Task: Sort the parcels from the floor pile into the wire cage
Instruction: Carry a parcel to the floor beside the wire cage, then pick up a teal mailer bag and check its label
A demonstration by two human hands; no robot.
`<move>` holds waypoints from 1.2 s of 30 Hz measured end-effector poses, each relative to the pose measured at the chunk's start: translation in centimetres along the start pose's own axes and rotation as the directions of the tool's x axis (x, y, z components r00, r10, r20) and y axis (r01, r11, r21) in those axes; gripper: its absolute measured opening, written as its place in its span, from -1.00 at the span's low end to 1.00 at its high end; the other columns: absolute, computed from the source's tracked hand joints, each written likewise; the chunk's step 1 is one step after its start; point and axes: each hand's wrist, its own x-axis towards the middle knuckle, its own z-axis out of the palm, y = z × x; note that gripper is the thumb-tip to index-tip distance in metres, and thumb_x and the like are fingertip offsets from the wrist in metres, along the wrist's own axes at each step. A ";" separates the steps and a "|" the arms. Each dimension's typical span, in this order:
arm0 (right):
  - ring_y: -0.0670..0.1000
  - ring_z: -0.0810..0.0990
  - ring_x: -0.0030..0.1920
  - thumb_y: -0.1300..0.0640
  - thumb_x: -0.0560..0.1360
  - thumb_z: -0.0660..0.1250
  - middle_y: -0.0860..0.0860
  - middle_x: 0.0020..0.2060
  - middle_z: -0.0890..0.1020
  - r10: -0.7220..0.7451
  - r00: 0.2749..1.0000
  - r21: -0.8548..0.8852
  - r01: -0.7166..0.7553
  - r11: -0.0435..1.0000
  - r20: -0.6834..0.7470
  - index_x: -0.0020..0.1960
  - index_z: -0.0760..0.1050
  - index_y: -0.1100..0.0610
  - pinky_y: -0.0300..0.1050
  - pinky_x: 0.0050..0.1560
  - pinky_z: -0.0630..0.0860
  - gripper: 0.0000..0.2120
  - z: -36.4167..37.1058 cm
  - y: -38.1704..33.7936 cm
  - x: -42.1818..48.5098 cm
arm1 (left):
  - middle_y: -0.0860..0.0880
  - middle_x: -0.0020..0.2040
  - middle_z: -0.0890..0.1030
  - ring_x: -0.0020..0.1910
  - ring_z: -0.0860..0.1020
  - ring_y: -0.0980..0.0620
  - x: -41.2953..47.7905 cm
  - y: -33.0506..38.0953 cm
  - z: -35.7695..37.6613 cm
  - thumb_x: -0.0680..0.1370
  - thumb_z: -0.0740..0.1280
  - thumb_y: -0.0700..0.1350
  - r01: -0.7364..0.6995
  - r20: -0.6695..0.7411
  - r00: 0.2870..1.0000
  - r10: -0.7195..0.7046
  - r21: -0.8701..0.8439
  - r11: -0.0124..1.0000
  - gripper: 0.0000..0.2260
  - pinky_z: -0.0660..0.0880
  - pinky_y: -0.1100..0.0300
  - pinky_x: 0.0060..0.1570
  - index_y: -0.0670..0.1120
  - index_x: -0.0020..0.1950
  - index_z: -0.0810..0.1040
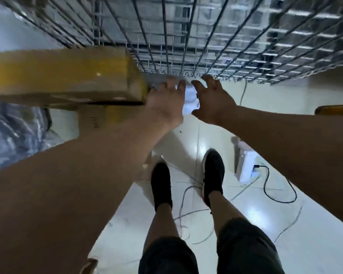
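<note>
Left hand (pixel 164 99) and right hand (pixel 212 99), fingers spread, gripping nothing, flanked white parcel (pixel 190 99) against wire cage (pixel 186 36) near edge. Parcel not yet inside. Cardboard box (pixel 67 76) beside cage, likely unsorted.

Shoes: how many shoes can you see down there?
2. One black shoe is on the left foot, the other on the right foot, both standing on the shiny white floor. None look hidden.

Your left hand (pixel 164 103) and right hand (pixel 214 101), fingers spread, flank a white parcel (pixel 190 100) at the wire cage (pixel 186 36) base.
</note>
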 end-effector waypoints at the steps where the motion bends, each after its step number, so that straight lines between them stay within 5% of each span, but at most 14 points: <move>1: 0.32 0.25 0.50 0.05 0.39 0.47 0.26 0.52 0.26 -0.001 1.000 0.001 0.001 1.000 0.005 0.60 0.19 0.14 0.24 0.35 0.43 -0.15 -1.5 -0.4 -0.9 | -0.21 0.50 0.27 0.40 0.38 -0.24 -1.1 0.1 -1.4 0.47 0.47 -0.02 -0.014 0.000 1.000 0.014 -0.007 1.000 -0.18 0.45 -0.12 0.27 -0.08 0.62 0.13; 6: 0.29 0.30 0.49 0.09 0.45 0.47 0.23 0.53 0.25 0.002 1.000 -0.033 -0.001 0.999 0.027 0.59 0.23 0.11 0.17 0.36 0.44 -0.22 -11.6 -2.4 -7.9 | -0.12 0.33 0.44 0.26 0.48 -0.16 -7.2 0.5 -10.4 0.47 0.45 -0.01 -0.089 -0.058 0.994 0.089 0.005 0.996 -0.37 0.49 -0.02 0.02 -0.05 0.49 0.32; 11: 0.25 0.35 0.47 -0.07 0.47 0.48 0.21 0.46 0.38 0.066 0.992 -0.094 -0.056 0.994 0.104 0.56 0.29 0.08 0.06 0.42 0.37 -0.26 -23.3 -3.6 -17.3 | -0.11 0.11 0.53 0.09 0.55 -0.17 -14.5 1.1 -22.1 0.48 0.42 -0.05 -0.166 -0.102 0.981 0.168 0.027 0.986 -0.59 0.40 0.02 -0.03 -0.06 0.32 0.49; 15: 0.23 0.45 0.41 -0.10 0.49 0.46 0.20 0.43 0.45 0.230 0.973 -0.059 -0.227 0.972 0.035 0.55 0.31 0.06 -0.01 0.33 0.44 -0.29 -30.4 -3.4 -25.7 | -0.04 -0.08 0.44 0.00 0.56 -0.15 -19.4 2.8 -29.7 0.50 0.41 -0.05 -0.203 -0.192 0.958 0.212 0.067 0.977 -0.65 0.38 0.01 -0.04 -0.07 0.27 0.51; 20: 0.20 0.55 0.31 -0.12 0.44 0.44 0.14 0.33 0.56 0.388 0.912 0.111 -0.375 0.920 -0.135 0.40 0.46 0.00 0.05 0.29 0.52 -0.43 -34.8 -2.8 -35.4 | -0.07 0.26 0.56 0.22 0.57 -0.14 -24.5 8.0 -36.6 0.48 0.45 0.07 -0.291 -0.221 0.919 0.326 0.175 0.941 -0.43 0.49 0.00 0.11 0.03 0.47 0.42; 25: 0.16 0.55 0.31 -0.12 0.46 0.42 0.07 0.34 0.57 0.538 0.817 0.263 -0.483 0.835 -0.208 0.40 0.48 -0.03 0.07 0.27 0.54 -0.47 -37.2 -2.7 -44.2 | -0.04 0.22 0.61 0.17 0.61 -0.13 -29.5 15.5 -40.6 0.48 0.45 0.10 -0.451 -0.267 0.818 0.509 0.252 0.856 -0.52 0.44 0.07 -0.03 0.07 0.38 0.49; 30: 0.18 0.59 0.24 -0.09 0.50 0.39 0.07 0.23 0.63 0.684 0.704 0.401 -0.580 0.709 -0.191 0.34 0.52 0.05 0.06 0.20 0.56 -0.55 -36.5 -1.0 -51.7 | -0.04 0.27 0.57 0.23 0.58 -0.13 -33.3 24.1 -42.1 0.48 0.43 0.10 -0.614 -0.202 0.706 0.679 0.302 0.729 -0.46 0.46 -0.05 0.20 0.13 0.45 0.44; 36: 0.10 0.60 0.20 -0.15 0.50 0.41 0.00 0.20 0.63 0.811 0.574 0.590 -0.618 0.520 -0.113 0.34 0.53 -0.01 0.04 0.16 0.58 -0.54 -32.8 2.5 -60.9 | -0.04 0.30 0.56 0.29 0.55 -0.14 -35.9 34.6 -40.8 0.46 0.43 0.15 -0.721 -0.046 0.606 0.794 0.390 0.573 -0.45 0.46 -0.04 0.19 0.10 0.43 0.46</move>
